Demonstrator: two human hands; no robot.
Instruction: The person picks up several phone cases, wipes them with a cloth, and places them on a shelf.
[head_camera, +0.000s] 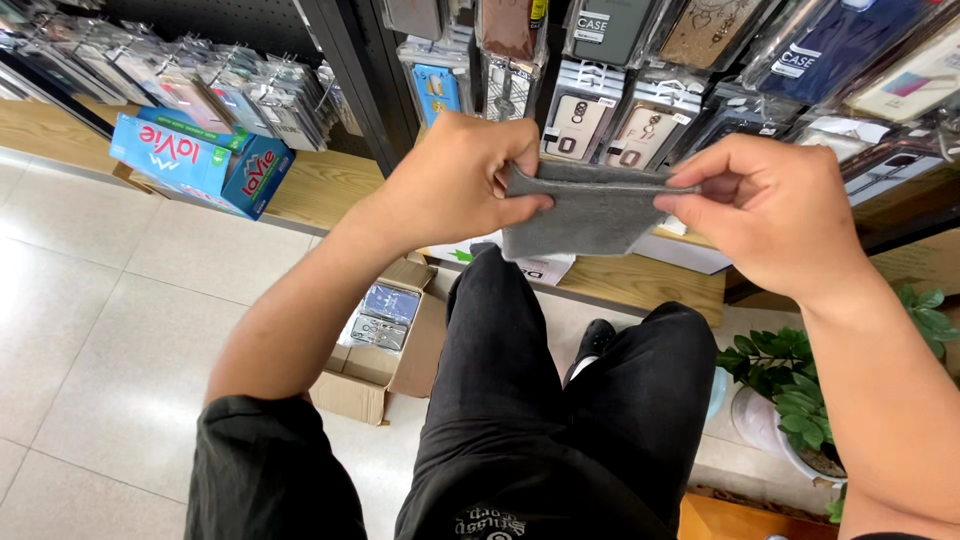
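A grey cloth (590, 215), folded into a small flat piece, hangs between both my hands in front of a rack of packaged phone cases (610, 120). My left hand (455, 180) pinches its left top corner between thumb and fingers. My right hand (770, 205) pinches the right top edge the same way. The cloth is held level at chest height above my black trousers (560, 400). The lower edge of the cloth hangs free.
An open cardboard box (385, 340) with packaged items stands on the tiled floor by my left leg. A blue carton (200, 160) lies on the low wooden shelf (320, 185) at left. A potted green plant (790, 400) stands at right.
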